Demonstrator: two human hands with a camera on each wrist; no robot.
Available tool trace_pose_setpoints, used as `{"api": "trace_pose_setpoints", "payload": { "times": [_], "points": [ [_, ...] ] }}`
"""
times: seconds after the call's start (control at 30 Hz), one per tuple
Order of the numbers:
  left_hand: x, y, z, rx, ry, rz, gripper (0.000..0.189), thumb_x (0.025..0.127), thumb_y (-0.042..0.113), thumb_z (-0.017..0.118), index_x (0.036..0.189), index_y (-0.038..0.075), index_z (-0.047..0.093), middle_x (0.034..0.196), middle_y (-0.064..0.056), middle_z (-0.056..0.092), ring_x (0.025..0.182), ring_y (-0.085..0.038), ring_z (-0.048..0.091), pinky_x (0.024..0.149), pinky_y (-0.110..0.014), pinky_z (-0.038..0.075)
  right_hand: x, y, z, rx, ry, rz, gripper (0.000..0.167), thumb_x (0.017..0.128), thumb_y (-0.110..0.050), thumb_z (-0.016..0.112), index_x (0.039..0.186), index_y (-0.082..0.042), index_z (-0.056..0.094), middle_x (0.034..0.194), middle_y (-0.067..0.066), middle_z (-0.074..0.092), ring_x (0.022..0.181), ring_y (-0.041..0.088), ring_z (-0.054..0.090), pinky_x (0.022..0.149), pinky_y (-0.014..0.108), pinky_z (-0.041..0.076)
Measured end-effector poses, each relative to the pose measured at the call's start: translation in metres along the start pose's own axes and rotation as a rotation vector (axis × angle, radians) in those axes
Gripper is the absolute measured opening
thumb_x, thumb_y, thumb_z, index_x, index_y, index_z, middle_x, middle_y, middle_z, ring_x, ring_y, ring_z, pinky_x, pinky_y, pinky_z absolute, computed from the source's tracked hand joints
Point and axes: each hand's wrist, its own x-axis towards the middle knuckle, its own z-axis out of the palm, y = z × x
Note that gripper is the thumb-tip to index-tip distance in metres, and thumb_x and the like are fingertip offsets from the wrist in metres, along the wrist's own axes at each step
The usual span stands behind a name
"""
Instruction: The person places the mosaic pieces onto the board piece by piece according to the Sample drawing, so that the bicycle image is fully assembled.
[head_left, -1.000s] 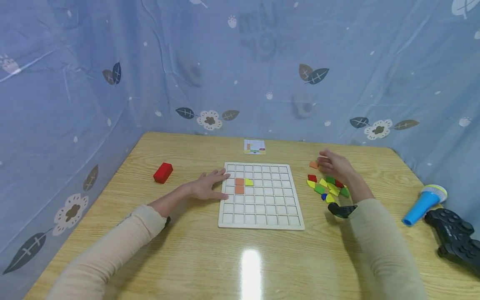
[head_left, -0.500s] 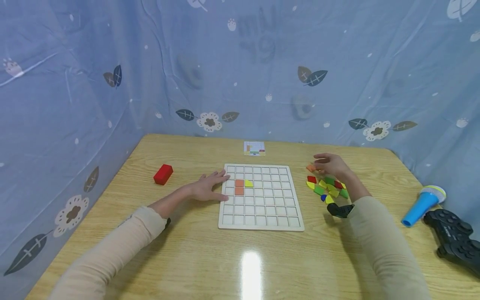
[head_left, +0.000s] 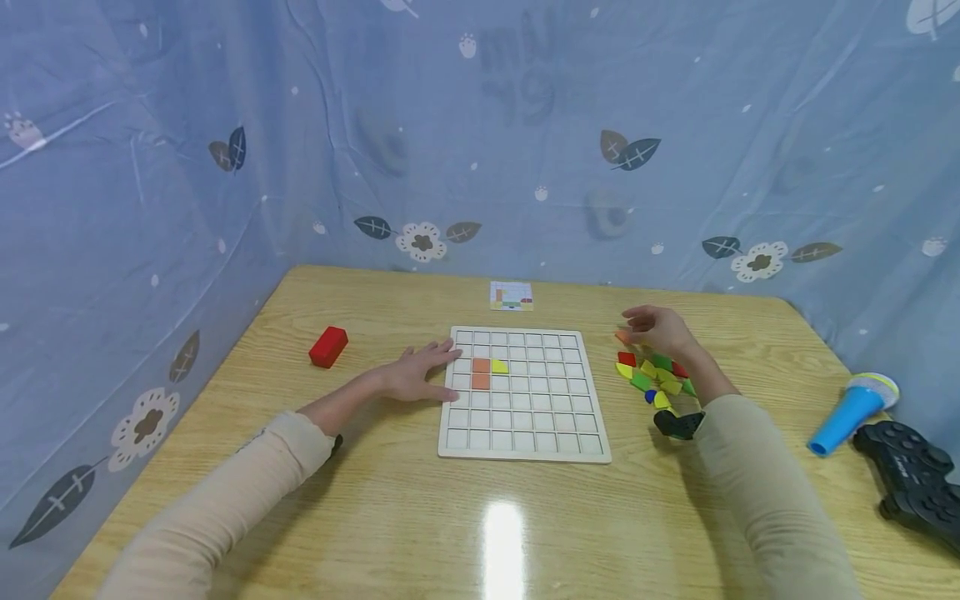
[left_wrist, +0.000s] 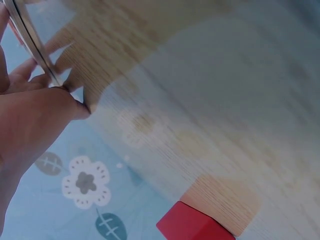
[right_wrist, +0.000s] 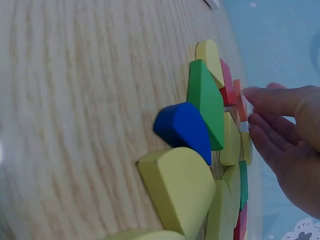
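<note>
Blue patterned cloth [head_left: 480,125] behind a wood-grain table [head_left: 405,517]. Left hand [head_left: 411,373]: fingers spread, tips at the left edge of the white grid board [head_left: 536,400], which carries two orange squares [head_left: 481,382] and a yellow piece [head_left: 499,367]. Right hand [head_left: 662,331]: thumb and fingers pinch an orange tile [right_wrist: 241,102], toward the table's far right corner, just beyond the loose coloured pieces [head_left: 641,381]. Picture card [head_left: 512,296] between board and far edge.
</note>
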Motion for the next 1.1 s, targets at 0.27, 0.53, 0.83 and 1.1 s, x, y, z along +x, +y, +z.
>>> {"api": "trace_pose_setpoints", "payload": {
  "times": [0.27,0.53,0.83,1.1],
  "points": [
    [0.001,0.001,-0.001,-0.002,-0.003,-0.006,0.082,0.091,0.045,0.061,0.153,0.009,0.021,0.158,-0.012,0.004,0.143,-0.034,0.001,0.110,-0.056,-0.003,0.001,-0.003,0.000,-0.046,-0.057,-0.007,0.045,0.091,-0.003,0.062,0.133,0.007,0.048,0.127,0.031,0.048,0.118,0.045,0.045,0.095,0.052,0.042],
    [-0.001,0.002,-0.002,-0.006,0.010,0.027,0.081,0.092,0.043,0.061,0.152,0.006,0.021,0.158,-0.016,0.005,0.143,-0.036,0.001,0.108,-0.059,-0.003,0.007,-0.004,0.000,-0.090,-0.082,-0.016,0.041,0.094,-0.002,0.058,0.133,0.007,0.048,0.122,0.029,0.051,0.113,0.043,0.048,0.093,0.052,0.043],
    [-0.001,0.001,-0.001,0.001,0.005,0.025,0.081,0.092,0.043,0.060,0.152,0.007,0.020,0.158,-0.014,0.004,0.143,-0.035,0.000,0.109,-0.058,-0.003,0.009,-0.009,0.000,-0.114,-0.104,-0.022,0.039,0.093,-0.003,0.059,0.131,0.006,0.052,0.112,0.025,0.053,0.098,0.038,0.051,0.080,0.046,0.046],
    [0.002,-0.002,0.001,0.009,0.003,0.016,0.081,0.092,0.045,0.060,0.153,0.008,0.021,0.158,-0.013,0.004,0.143,-0.035,0.000,0.109,-0.058,-0.003,0.007,-0.012,0.002,-0.144,-0.072,-0.008,0.032,0.097,-0.012,0.057,0.125,0.004,0.058,0.118,0.028,0.053,0.103,0.041,0.052,0.083,0.049,0.047]
  ]
}}
